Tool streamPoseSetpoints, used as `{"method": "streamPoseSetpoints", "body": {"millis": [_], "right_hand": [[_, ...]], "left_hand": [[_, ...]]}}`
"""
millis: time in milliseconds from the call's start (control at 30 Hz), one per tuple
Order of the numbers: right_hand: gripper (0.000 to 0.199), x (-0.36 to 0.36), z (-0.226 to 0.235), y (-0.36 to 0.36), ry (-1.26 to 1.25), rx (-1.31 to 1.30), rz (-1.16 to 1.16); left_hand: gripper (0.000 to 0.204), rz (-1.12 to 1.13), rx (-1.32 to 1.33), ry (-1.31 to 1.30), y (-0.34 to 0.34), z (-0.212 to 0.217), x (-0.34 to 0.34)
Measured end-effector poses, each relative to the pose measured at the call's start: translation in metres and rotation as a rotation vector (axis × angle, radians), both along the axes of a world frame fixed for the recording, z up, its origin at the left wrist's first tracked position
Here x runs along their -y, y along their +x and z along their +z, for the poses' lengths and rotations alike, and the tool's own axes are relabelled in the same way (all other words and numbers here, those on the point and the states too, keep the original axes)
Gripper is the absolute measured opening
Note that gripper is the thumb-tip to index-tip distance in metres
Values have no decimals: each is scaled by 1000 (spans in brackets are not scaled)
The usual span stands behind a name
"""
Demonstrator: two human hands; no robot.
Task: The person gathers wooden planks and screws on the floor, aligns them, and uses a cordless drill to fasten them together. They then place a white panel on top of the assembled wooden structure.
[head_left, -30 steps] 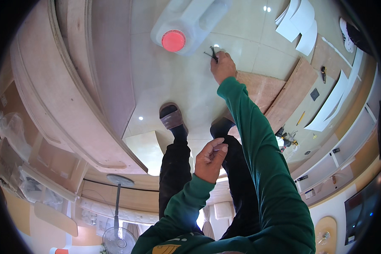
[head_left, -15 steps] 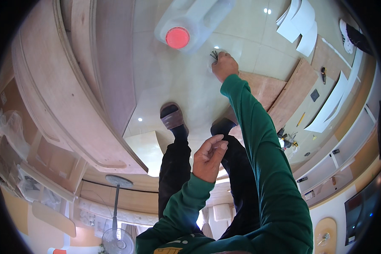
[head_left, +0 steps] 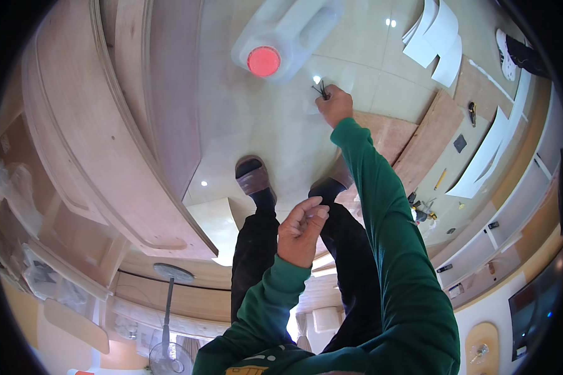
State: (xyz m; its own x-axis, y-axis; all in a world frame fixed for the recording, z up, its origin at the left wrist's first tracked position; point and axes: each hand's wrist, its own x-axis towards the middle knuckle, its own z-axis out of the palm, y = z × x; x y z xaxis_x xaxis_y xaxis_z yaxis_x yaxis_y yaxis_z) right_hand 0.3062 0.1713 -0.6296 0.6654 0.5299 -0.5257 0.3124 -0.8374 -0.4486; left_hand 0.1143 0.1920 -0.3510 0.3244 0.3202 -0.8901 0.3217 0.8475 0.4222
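Observation:
My right hand (head_left: 336,105) reaches out over the tiled floor with its fingers closed around a small bunch of dark screws (head_left: 322,92). Their thin shafts fan out beyond the fingertips. Just past this hand lies a translucent plastic jug (head_left: 288,34) with a red cap (head_left: 263,61). A pale, see-through patch shows beside the screws, too faint to name. Closer to my body, my left hand (head_left: 301,232) hovers above my knees, its fingers curled and the thumb pressed toward them. Whether anything small sits in that pinch is hidden.
Curved wooden panels (head_left: 106,137) stand along the left. On the right lie wooden boards (head_left: 422,140), white sheets (head_left: 435,31), a utility knife (head_left: 473,114), a yellow pencil (head_left: 441,179) and a power tool (head_left: 422,211). Another person's shoe (head_left: 505,55) is at the far right.
My right hand has drawn back slightly toward me, and more of the screws show. My left hand keeps its curled pose. The whole view has shifted a little.

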Motion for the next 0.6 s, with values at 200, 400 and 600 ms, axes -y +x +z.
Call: {"method": "streamPoseSetpoints", "body": {"millis": [200, 400, 600], "right_hand": [[11, 19, 57, 1, 240, -689, -267], [5, 16, 192, -23, 270, -965, -188], [23, 4, 302, -84, 256, -593, 356]], "left_hand": [[35, 57, -93, -27, -1, 0, -12], [39, 320, -232, -93, -1, -5, -15], [42, 549, -148, -151, 2, 2, -24]]}}
